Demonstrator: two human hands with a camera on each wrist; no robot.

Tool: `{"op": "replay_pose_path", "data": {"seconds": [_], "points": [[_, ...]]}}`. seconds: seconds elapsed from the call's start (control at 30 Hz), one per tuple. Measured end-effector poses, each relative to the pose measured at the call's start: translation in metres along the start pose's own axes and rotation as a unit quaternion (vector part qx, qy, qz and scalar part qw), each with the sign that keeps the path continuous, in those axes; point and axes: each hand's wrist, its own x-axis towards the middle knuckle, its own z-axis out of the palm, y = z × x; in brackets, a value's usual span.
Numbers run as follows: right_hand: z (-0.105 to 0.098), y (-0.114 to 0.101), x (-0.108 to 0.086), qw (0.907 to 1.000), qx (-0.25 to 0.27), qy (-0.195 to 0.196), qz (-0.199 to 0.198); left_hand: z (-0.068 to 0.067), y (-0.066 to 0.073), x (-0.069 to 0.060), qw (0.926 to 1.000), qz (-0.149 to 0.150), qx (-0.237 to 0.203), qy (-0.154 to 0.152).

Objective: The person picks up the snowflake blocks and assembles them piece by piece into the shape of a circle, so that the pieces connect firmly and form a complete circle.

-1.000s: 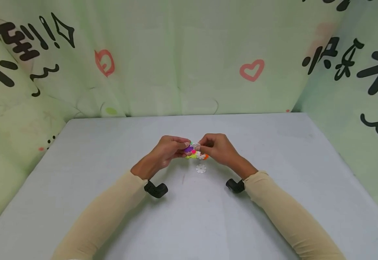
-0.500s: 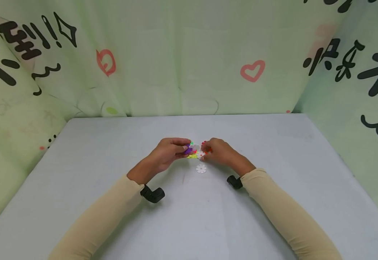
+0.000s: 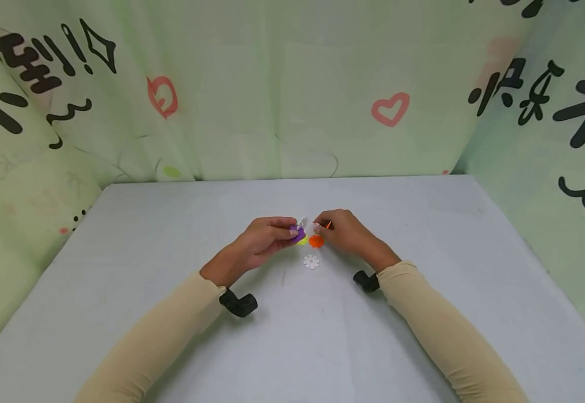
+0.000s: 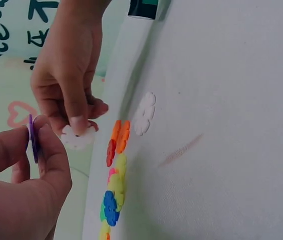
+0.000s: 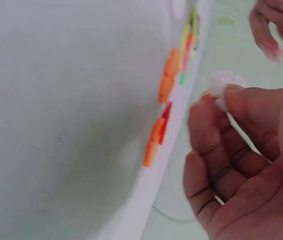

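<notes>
Visibly, the left grip [image 3: 258, 242] pinches a purple plastic disc [image 3: 300, 233], the right grip [image 3: 347, 230] a white notched disc [image 4: 73, 139]. Near both, an orange plastic disc [image 3: 316, 241] lies on the white desk [image 3: 317, 330].

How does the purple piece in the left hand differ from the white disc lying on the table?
The left hand pinches the purple piece above the table; the white disc lies untouched. Seen from the left wrist, the purple piece is edge-on; the white disc shows its face. Both look thin.
</notes>
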Motion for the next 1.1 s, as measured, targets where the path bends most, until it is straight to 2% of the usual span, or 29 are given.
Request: {"op": "replay_pose_path", "data": {"seconds": [0.1, 0.23, 0.4, 0.57, 0.73, 0.87, 0.97, 1.1], "points": [[-0.006, -0.003, -0.002, 0.9977, 0.058, 0.033, -0.009, -0.002, -0.001, 0.0, 0.9999, 0.002, 0.007, 0.008], [-0.012, -0.008, -0.003, 0.9857, 0.156, 0.063, 0.003, -0.003, -0.003, 0.0, 0.9992, 0.016, 0.03, 0.019], [-0.01, -0.01, -0.002, 0.9738, 0.221, 0.053, 0.011, -0.003, -0.004, 0.001, 0.9971, 0.028, 0.061, 0.035], [-0.006, -0.009, -0.002, 0.9678, 0.244, 0.048, 0.039, -0.005, -0.006, 0.004, 0.9957, 0.032, 0.078, 0.039], [-0.003, -0.008, -0.002, 0.9646, 0.251, 0.059, 0.056, -0.005, -0.008, 0.004, 0.9949, 0.04, 0.089, 0.024], [-0.002, -0.008, -0.003, 0.9608, 0.268, 0.029, 0.065, -0.004, -0.007, 0.002, 0.9941, 0.047, 0.095, 0.023], [-0.003, -0.009, -0.005, 0.957, 0.283, 0.006, 0.061, -0.004, -0.005, 0.001, 0.9934, 0.044, 0.101, 0.033], [-0.003, -0.009, -0.005, 0.9488, 0.312, 0.001, 0.051, -0.006, -0.007, 0.004, 0.9939, 0.037, 0.094, 0.045]]}}
